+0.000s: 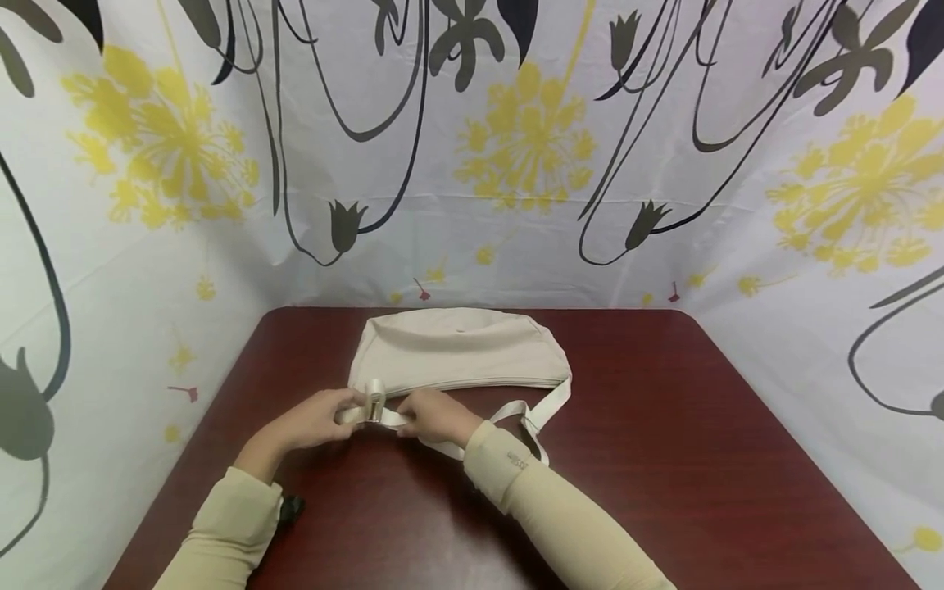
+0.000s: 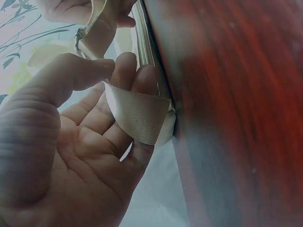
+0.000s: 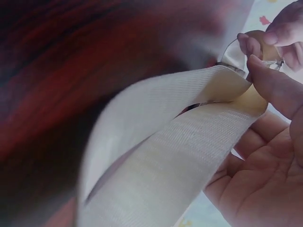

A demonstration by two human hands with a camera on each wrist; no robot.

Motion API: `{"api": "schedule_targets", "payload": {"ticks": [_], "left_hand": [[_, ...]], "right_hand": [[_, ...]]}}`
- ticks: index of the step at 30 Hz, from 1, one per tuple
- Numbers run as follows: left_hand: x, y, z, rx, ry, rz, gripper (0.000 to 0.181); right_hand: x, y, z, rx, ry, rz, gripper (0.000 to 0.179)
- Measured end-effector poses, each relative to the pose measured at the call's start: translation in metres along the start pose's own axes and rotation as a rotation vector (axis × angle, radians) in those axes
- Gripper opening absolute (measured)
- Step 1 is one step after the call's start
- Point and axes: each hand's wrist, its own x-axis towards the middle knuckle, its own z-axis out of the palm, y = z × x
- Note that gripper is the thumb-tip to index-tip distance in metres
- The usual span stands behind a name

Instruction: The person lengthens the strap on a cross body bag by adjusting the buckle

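A cream fabric bag (image 1: 460, 354) lies flat toward the far side of the table, its zipper along the near edge. My left hand (image 1: 313, 422) pinches the bag's strap (image 2: 139, 116) between thumb and fingers, just left of a small slider buckle (image 1: 374, 407). Right of that buckle, my right hand (image 1: 435, 414) grips the same strap. In the right wrist view the webbing (image 3: 156, 156) runs doubled from the right thumb and fingers toward the camera. A short loop of strap stands up at the buckle. The right palm and forearm hide part of the strap in the head view.
The dark red table (image 1: 649, 459) has rounded far corners. A loose bend of strap (image 1: 542, 418) lies right of the right hand. A small dark object (image 1: 291, 510) shows beside the left cuff. Patterned white cloth (image 1: 457, 164) hangs around the back and sides.
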Motion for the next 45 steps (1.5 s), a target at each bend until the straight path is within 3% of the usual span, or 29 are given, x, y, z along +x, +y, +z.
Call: {"api": "schedule_targets", "payload": {"ticks": [13, 24, 45], "left_hand": [[0.001, -0.002, 0.001, -0.007, -0.005, 0.001, 0.036], [-0.001, -0.002, 0.001, -0.022, -0.005, 0.003, 0.025], [0.0, -0.004, 0.0, -0.029, -0.015, 0.008, 0.023]], "right_hand": [[-0.002, 0.004, 0.001, 0.0, -0.002, 0.025, 0.012], [-0.006, 0.011, -0.002, 0.0, -0.005, 0.028, 0.01], [-0.011, 0.016, -0.005, 0.026, -0.022, 0.042, 0.013]]}}
